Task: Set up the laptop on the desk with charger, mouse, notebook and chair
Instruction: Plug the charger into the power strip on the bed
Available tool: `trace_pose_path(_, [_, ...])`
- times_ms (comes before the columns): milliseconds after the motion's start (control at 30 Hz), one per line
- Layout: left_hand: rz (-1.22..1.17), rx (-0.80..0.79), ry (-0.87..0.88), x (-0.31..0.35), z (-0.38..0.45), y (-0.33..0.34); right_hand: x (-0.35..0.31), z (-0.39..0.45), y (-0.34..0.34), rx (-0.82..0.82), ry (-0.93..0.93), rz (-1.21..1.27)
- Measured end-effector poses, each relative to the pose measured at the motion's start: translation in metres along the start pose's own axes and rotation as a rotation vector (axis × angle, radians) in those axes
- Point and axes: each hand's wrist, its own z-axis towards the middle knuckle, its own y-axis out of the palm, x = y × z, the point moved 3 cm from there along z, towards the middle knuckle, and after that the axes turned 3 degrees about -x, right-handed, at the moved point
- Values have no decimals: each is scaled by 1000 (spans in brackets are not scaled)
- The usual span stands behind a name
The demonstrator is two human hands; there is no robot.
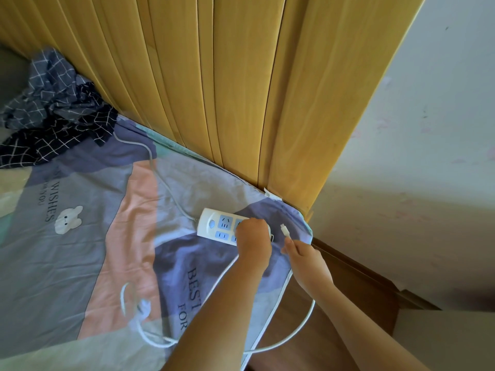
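A white power strip (214,223) with blue sockets lies on the bed near its far right corner. My left hand (253,238) rests closed on the strip's right end, covering whatever it grips there. My right hand (301,253) pinches a white charger cable just below its plug end (284,229), which points up and away, a little right of the strip. The white cable (300,328) loops down from my right hand over the bed's edge and back onto the bed. No laptop, mouse, notebook or chair is in view.
The bed sheet (80,263) is patterned in purple, pink and grey. A yellow wooden headboard (241,89) rises behind it. A crumpled checked cloth (53,108) lies at the far left. A white wall (428,156) and dark wood floor (361,290) are on the right.
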Motion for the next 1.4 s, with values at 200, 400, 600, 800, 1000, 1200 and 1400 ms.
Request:
trace_pose_path(200, [-94, 45, -48, -1, -5, 25, 7, 0, 2, 27, 51, 176])
trace_pose_path(400, [-150, 77, -40, -12, -3, 16, 8, -5, -1, 66, 73, 274])
trace_pose_path(600, [-295, 56, -27, -42, -24, -15, -2, -22, -15, 134, 33, 376])
trace_pose_path(800, [-356, -57, -51, -53, -63, -10, -19, -48, -36, 151, -15, 393])
trace_pose_path(1000, [-411, 70, -110, -44, -56, 0, -18, -54, -32, 125, -53, 308])
trace_pose_path(1200, [-294, 104, -102, -30, -46, 10, -13, -54, -21, 120, -17, 349])
trace_pose_path(1400, [-242, 93, -72, -23, -35, 14, -10, -52, -9, 98, 4, 323])
